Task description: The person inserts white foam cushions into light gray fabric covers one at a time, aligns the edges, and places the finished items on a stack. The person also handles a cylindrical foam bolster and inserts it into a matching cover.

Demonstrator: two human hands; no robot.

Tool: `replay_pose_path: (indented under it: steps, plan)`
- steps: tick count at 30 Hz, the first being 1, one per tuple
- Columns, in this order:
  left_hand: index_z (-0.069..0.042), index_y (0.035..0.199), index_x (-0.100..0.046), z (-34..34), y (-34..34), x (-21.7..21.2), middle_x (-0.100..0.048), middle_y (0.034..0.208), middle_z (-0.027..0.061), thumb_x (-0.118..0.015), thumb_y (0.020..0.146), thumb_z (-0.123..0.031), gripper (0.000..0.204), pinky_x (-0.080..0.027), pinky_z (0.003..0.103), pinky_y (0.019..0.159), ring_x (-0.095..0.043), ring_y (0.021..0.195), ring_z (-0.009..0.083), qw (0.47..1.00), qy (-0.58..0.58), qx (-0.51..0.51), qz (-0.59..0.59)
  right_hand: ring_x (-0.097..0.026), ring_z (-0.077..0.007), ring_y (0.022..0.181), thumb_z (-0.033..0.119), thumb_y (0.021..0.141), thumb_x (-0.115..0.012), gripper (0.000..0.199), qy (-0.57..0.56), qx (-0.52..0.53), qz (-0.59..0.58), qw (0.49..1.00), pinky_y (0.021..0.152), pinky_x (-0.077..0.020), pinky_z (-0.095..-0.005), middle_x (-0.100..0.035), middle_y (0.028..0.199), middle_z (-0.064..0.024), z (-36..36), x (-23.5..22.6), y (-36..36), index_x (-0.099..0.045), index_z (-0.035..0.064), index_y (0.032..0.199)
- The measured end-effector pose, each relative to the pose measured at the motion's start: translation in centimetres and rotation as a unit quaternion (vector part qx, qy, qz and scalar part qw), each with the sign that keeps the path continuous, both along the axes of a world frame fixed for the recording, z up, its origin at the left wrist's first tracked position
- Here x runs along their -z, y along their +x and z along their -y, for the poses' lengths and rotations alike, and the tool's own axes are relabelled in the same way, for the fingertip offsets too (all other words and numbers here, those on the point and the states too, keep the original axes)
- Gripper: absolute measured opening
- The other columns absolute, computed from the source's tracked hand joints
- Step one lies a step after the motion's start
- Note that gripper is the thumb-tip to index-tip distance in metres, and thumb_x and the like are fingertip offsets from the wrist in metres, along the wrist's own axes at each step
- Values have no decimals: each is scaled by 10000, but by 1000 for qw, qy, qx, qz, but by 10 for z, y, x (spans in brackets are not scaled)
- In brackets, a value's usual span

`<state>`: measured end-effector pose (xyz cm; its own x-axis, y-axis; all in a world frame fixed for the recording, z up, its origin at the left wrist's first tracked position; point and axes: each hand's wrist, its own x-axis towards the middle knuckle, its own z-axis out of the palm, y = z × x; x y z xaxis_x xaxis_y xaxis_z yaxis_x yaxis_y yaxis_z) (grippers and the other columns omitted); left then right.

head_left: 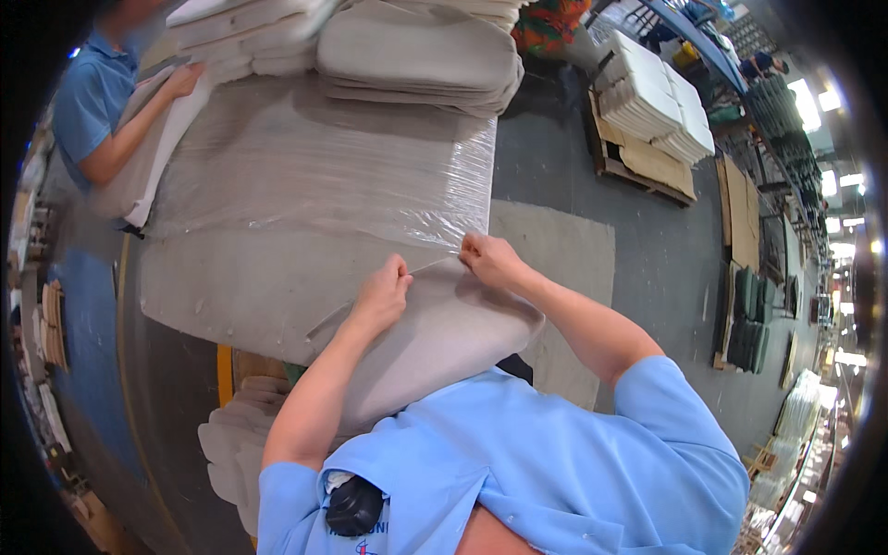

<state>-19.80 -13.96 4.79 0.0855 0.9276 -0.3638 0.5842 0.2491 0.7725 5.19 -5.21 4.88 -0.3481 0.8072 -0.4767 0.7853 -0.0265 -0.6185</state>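
Note:
My left hand (381, 294) is closed in a fist, pinching the near edge of a clear plastic film (333, 176). My right hand (490, 259) grips the same edge of the film a little to the right. The film lies stretched over a large grey padded cushion (240, 296) on the work surface. The cushion's near corner bulges against my chest, just under both hands. My forearms come in from the lower edge in light blue short sleeves.
A co-worker in a blue shirt (92, 102) stands at the far left, one hand (183, 79) on a pile of grey cushions (416, 51). Pallets with white stacked pads (657, 102) stand on the dark floor at right. More pale cushions (236, 435) lie below the table.

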Motion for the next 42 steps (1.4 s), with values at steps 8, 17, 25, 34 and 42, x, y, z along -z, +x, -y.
replay_pose_path:
  steps: [8,17,25,34,42]
  plan:
    - [-57,1110,-529,-7,3,-4,-675,845,255,-612,1041,-256,227,-486,558,772,-672,867,472,999,26,-10,-16,-706,-340,1018,485,858,-821,615,-33,-38,62,997,890,-548,-432,-755,1110,-194,-16,-6,-3,-711,45,1274]
    - [-63,1013,-731,2,3,11,-734,978,274,-575,1048,-414,386,-524,577,838,-696,953,488,992,-65,50,-100,-700,-438,1128,326,1014,-595,369,-10,-20,98,995,969,-551,-527,-742,1169,-246,-6,33,-39,-750,52,1204]
    - [-26,982,-619,-6,8,45,-714,919,301,-513,1085,-355,360,-504,628,769,-685,880,527,988,7,7,-151,-690,-490,1001,339,1051,-562,342,44,13,100,994,868,-531,-593,-729,989,-278,-6,41,-56,-688,24,1017]
    - [-25,982,-644,7,-24,32,-729,907,275,-558,1058,-394,387,-510,608,750,-694,857,510,990,-7,43,-132,-664,-476,939,309,1049,-585,314,50,-23,-24,998,823,-506,-537,-712,940,-250,-9,31,-38,-666,25,946]
    - [-13,931,-660,34,-35,32,-716,881,265,-592,1034,-443,447,-505,579,760,-678,876,505,984,-42,-29,-169,-686,-470,981,331,1042,-591,298,46,-43,30,998,863,-525,-555,-731,988,-257,-11,37,-43,-692,51,1033]
